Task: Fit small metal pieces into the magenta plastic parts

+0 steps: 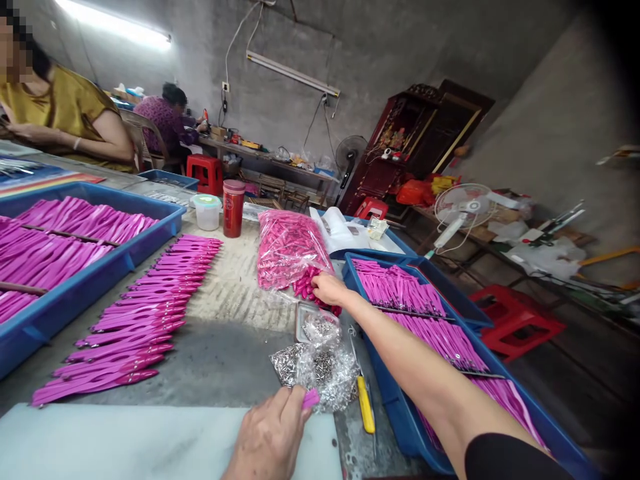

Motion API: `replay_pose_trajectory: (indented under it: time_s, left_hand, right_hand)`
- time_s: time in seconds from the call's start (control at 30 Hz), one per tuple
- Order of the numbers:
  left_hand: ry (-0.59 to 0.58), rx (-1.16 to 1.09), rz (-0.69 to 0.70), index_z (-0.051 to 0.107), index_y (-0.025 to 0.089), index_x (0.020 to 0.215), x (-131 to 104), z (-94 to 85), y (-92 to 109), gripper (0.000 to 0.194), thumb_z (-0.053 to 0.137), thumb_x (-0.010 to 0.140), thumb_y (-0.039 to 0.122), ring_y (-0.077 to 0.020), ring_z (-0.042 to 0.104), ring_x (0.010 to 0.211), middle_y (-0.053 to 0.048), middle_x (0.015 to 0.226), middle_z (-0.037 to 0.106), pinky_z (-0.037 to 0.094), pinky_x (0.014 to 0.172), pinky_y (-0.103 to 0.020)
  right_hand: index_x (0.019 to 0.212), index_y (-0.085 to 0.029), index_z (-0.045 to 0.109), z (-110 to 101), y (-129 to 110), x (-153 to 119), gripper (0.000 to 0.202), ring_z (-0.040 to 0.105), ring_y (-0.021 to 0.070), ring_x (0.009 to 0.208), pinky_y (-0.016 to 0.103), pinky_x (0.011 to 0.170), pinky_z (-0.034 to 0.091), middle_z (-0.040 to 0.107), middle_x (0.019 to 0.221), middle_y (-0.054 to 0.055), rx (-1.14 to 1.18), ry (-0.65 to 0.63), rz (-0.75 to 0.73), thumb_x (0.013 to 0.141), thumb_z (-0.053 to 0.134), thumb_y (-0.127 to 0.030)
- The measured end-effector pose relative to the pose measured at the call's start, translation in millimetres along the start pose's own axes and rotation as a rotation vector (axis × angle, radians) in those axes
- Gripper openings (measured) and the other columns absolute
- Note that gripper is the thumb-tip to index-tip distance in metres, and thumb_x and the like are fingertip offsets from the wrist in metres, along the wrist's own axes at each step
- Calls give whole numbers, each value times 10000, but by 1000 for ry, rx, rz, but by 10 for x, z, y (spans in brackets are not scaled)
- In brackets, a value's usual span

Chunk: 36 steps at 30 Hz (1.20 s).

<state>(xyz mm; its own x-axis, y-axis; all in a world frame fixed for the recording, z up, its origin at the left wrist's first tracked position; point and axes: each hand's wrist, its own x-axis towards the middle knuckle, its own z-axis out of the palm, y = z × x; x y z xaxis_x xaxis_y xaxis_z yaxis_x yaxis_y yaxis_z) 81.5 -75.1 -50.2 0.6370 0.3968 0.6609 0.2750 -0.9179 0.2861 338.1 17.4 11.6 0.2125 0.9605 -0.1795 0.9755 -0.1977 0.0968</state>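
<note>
1. Gray surface [215,353]: a workshop table spreads beneath both hands, a pale board [125,440] lying along its near edge.
2. Blue trays flank the work, the left tray [100,283] and the right tray [390,373] each loaded with purple strips in divided rows.
3. A row of purple pieces [135,320] with darker pink tips fans across the surface beside the left tray.
4. A clear plastic bag [285,250] bulges with dark pink pieces [304,283], some spilling at its near corner.
5. The right hand [329,289], arm stretched forward past the right tray, dips palm down into that spill; its grip is narrow, fingertips hidden, and whether it has hold of a piece cannot be told.
6. The left hand [270,433], low over the board, has thumb and fingers pressed together.
7. Small metal fittings [323,363] glitter in clear plastic between the hands.
8. A red tumbler [233,210] stands behind, its faint marking unreadable.
9. A yellow-handled tool [366,405] lies beside the right tray.
10. A purple strip [311,399] pokes from the left grip, pinched tight.
</note>
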Motion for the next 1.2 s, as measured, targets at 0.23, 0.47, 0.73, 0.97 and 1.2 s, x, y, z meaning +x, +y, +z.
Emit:
replay_pose_trajectory:
  time_s: [0.23,0.47,0.73,0.97,1.2]
  left_hand:
    - [-12,-23,-3,500,171,937,17,-21,11,178,340,870,208,-104,567,519,-8,635,570,460,490,-172]
    - [-12,-21,8,501,161,943,16,-14,1,172,354,864,202,-109,571,527,-12,647,577,469,491,-175]
    - [-5,6,2,500,170,932,19,-4,13,174,342,870,208,-110,572,524,-12,652,579,463,492,-182]
    - [46,-9,-24,505,171,828,75,-43,51,200,315,880,206,-119,542,465,2,580,544,430,433,-206]
    - [52,-61,-6,520,160,858,91,-125,82,225,304,884,216,-111,529,471,-3,590,544,416,442,-200]
  right_hand:
    - [934,-183,623,-9,58,-38,228,524,175,908,237,754,367,588,950,51,29,2,-154,727,532,-212]
    - [894,-212,646,42,48,-25,229,531,181,853,233,685,356,589,920,50,79,21,-175,704,519,-194]
    - [823,-146,608,29,-14,-42,153,516,146,775,238,706,355,596,796,35,309,222,-109,744,494,-210]
    - [790,-132,552,-66,-102,-375,173,471,95,563,192,531,350,536,633,-32,553,316,-99,743,471,-277]
    - [795,-162,600,-205,-437,-1277,113,517,108,678,203,628,382,585,727,-16,667,277,-262,725,519,-197]
